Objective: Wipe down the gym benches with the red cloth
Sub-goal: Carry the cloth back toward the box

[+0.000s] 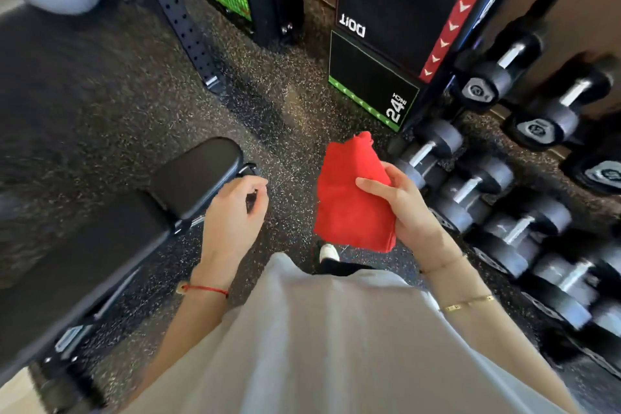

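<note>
I am watching from the head camera, taking the desk (100, 239), the black padded gym bench at the person's left side, as my landmark. Nearest it, the left hand (235, 208) is hovering just off the desk's near corner, its fingers (258, 193) loosely curled and holding nothing that I can make out; a dark bit shows by them, too small to tell. Further right of the desk, the right hand (406, 208) is gripping the folded red cloth (349, 198), thumb across its face and the other fingers wrapped behind, the cloth hanging in the air well apart from the pad.

I am judging that wiping is not yet under way. The risk is that the folds are opening as the cloth swings over, so only 1 edge is dragging across the pad. Beyond the cloth, farthest from the desk, the dumbbells (470, 191) are crowding the right elbow; a wide swing could be knocking one.
</note>
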A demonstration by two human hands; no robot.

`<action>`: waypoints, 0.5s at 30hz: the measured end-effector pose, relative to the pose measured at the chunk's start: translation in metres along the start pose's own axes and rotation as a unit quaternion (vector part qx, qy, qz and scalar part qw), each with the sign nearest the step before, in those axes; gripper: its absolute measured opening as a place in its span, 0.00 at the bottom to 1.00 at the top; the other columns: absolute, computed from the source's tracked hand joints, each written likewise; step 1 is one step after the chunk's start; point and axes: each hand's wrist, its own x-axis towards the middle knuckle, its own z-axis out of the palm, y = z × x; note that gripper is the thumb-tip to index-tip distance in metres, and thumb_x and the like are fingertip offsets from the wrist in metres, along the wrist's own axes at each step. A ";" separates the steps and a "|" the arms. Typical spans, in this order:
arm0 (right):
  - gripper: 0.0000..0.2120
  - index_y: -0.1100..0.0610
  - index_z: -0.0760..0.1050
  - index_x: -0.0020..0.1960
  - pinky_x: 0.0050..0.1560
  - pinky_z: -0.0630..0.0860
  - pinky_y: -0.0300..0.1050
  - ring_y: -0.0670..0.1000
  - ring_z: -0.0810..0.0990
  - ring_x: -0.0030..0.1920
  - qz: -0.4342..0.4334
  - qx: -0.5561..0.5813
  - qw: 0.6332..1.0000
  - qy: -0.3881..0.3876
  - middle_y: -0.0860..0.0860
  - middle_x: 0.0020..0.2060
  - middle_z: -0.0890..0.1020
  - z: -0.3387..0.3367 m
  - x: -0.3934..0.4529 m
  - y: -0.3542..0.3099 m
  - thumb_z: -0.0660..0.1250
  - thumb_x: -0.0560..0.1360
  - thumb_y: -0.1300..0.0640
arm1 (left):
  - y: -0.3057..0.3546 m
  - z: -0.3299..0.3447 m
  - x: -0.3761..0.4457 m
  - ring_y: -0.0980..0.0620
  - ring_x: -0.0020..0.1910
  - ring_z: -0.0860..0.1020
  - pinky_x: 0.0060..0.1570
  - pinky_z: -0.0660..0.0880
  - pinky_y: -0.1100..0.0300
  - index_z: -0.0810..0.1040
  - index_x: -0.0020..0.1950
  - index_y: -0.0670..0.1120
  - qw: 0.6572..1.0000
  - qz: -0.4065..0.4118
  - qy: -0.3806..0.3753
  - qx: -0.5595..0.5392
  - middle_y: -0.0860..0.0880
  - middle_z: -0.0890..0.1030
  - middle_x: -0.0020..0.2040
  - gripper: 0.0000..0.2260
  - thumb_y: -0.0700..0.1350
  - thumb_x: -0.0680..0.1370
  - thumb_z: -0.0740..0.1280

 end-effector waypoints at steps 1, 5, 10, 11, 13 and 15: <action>0.16 0.56 0.76 0.57 0.48 0.82 0.51 0.54 0.83 0.45 -0.005 -0.005 1.000 -0.003 0.54 0.47 0.84 0.001 0.019 -0.012 0.73 0.71 0.64 | 0.002 0.002 0.019 0.49 0.46 0.81 0.47 0.76 0.55 0.82 0.54 0.46 1.000 0.002 0.007 0.001 0.50 0.84 0.48 0.07 0.42 0.79 0.66; 0.17 0.56 0.76 0.58 0.44 0.82 0.48 0.53 0.84 0.45 -0.008 -0.013 1.000 -0.003 0.54 0.47 0.84 0.011 0.089 -0.054 0.73 0.71 0.64 | 0.007 0.011 0.086 0.48 0.47 0.81 0.47 0.78 0.52 0.82 0.54 0.45 1.000 0.007 0.016 0.009 0.49 0.84 0.48 0.06 0.41 0.79 0.66; 0.20 0.60 0.75 0.61 0.48 0.82 0.51 0.54 0.83 0.46 -0.002 -0.011 1.000 -0.002 0.56 0.49 0.83 0.028 0.166 -0.095 0.73 0.71 0.64 | 0.003 0.024 0.171 0.49 0.49 0.81 0.48 0.76 0.56 0.82 0.55 0.47 1.000 -0.008 0.009 0.011 0.51 0.84 0.49 0.07 0.42 0.79 0.66; 0.20 0.61 0.74 0.62 0.50 0.81 0.53 0.55 0.83 0.47 -0.004 -0.014 1.000 -0.003 0.57 0.50 0.83 0.032 0.182 -0.102 0.73 0.71 0.65 | 0.000 0.027 0.190 0.50 0.49 0.81 0.48 0.75 0.56 0.81 0.55 0.47 1.000 -0.011 0.003 0.010 0.51 0.84 0.49 0.07 0.43 0.79 0.66; 0.21 0.62 0.73 0.63 0.54 0.79 0.55 0.57 0.82 0.49 -0.009 -0.017 1.000 0.000 0.58 0.51 0.82 0.042 0.217 -0.117 0.72 0.71 0.65 | -0.008 0.035 0.232 0.49 0.50 0.81 0.49 0.76 0.54 0.81 0.55 0.47 1.000 -0.015 -0.004 0.004 0.51 0.83 0.50 0.07 0.43 0.80 0.65; 0.21 0.62 0.73 0.63 0.54 0.79 0.55 0.56 0.82 0.49 -0.013 -0.010 1.000 0.006 0.57 0.51 0.82 0.053 0.252 -0.133 0.72 0.72 0.65 | -0.013 0.041 0.276 0.48 0.48 0.80 0.48 0.77 0.51 0.81 0.55 0.47 1.000 -0.005 -0.012 -0.004 0.50 0.83 0.49 0.07 0.43 0.80 0.66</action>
